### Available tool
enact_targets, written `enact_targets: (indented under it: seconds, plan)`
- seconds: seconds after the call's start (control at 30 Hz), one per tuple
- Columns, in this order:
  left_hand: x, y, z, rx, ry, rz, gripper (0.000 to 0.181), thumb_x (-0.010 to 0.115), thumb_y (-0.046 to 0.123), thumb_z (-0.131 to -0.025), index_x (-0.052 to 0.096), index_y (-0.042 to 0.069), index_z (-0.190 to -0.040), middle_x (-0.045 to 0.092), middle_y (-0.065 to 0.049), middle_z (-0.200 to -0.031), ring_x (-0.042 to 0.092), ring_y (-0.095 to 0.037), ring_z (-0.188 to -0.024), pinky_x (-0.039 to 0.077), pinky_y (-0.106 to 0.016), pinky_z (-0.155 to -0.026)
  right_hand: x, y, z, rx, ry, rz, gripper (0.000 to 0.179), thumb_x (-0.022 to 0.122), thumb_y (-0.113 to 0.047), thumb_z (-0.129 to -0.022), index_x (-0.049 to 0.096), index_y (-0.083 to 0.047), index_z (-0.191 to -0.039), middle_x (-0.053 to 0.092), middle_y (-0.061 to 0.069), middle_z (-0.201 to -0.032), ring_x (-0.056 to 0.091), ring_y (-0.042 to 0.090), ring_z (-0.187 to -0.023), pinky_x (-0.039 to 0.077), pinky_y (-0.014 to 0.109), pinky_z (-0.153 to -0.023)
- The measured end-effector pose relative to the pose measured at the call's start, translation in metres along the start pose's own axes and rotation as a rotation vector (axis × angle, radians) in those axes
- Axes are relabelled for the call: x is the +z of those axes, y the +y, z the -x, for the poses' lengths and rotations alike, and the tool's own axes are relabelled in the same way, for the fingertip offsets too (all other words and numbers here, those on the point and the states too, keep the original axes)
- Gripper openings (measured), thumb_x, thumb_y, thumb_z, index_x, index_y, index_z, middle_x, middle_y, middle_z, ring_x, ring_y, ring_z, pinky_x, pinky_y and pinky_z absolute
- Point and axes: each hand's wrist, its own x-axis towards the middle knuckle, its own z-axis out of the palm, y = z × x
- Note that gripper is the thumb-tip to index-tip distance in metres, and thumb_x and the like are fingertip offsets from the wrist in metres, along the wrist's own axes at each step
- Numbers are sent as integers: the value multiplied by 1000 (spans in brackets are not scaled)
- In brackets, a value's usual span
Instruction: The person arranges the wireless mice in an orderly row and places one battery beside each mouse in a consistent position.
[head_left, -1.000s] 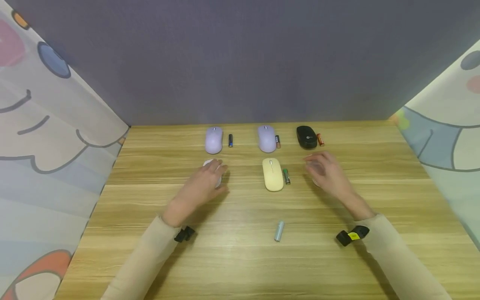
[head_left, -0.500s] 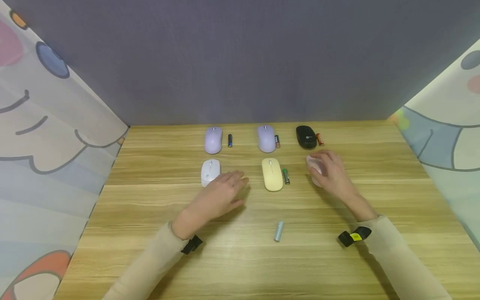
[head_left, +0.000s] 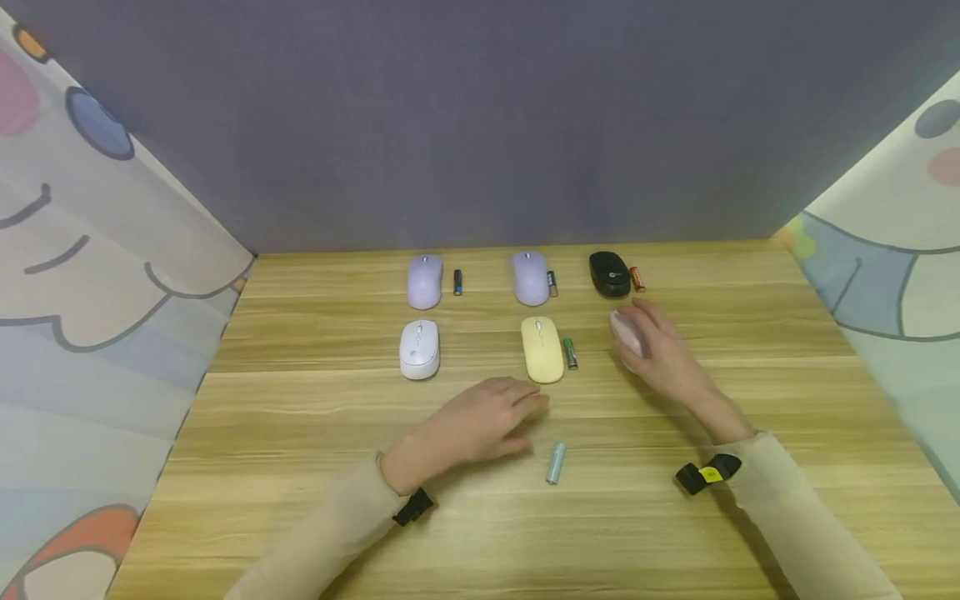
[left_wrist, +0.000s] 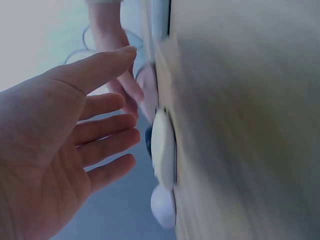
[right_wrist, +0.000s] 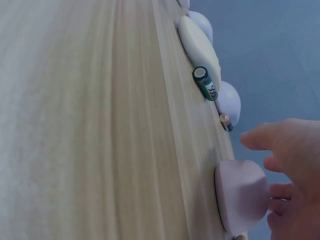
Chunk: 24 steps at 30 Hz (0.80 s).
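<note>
My left hand [head_left: 480,425] hovers above the table with fingers loosely extended and nothing in its grasp, as the left wrist view confirms. Just right of its thumb lies a light blue-grey battery [head_left: 556,463]; the yellow mouse [head_left: 542,350] is beyond its fingertips. My right hand [head_left: 667,358] is at a pale pink mouse [head_left: 626,332], partly covering it. In the right wrist view, the thumb is apart from this pink mouse [right_wrist: 242,195] and the other fingers are beside it, loosely bent; whether they touch it is unclear. A green battery [head_left: 571,354] lies beside the yellow mouse.
A white mouse [head_left: 419,350] stands at left. Along the back are two lilac mice, one left [head_left: 424,282] and one central [head_left: 531,277], and a black mouse [head_left: 610,274]. Batteries lie beside them: dark blue [head_left: 457,282], brown-and-black [head_left: 552,283] and red [head_left: 637,279]. A grey partition [head_left: 480,125] rises behind.
My left hand has left the white mouse and moved right and nearer, toward the light blue-grey battery. The right hand has stayed by the pink mouse, shifting only slightly.
</note>
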Motion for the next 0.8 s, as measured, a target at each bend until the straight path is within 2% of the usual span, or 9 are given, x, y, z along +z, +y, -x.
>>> enact_targets:
  seconds: [0.13,0.33,0.57,0.8]
  plan:
    - [6,15,-8,46,-24,10,63,67,50,-98,55,12,-147,58,-7,-147,57,-21,-135,41,-33,-120,-1,1,1,20,-36,16,60,72,-17,-97,47,0,-149,31,33,-160,44,57,-131,53,69,-88]
    - [15,30,-16,110,-55,26,67,68,52,-96,53,12,-148,55,-8,-150,55,-20,-136,40,-31,-120,1,1,1,14,-57,30,61,71,-18,-98,46,2,-150,30,34,-160,38,59,-138,48,73,-97]
    - [19,37,-22,103,-97,35,72,70,52,-96,48,11,-151,54,-7,-150,53,-18,-138,38,-29,-121,3,2,2,7,-76,44,61,69,-19,-99,46,3,-150,32,33,-159,39,57,-139,48,72,-99]
    - [18,40,-23,131,-124,7,64,71,52,-95,58,14,-145,59,-2,-145,57,-15,-133,41,-28,-118,2,1,3,14,-94,47,59,68,-21,-100,46,3,-150,32,32,-160,40,56,-138,49,69,-97]
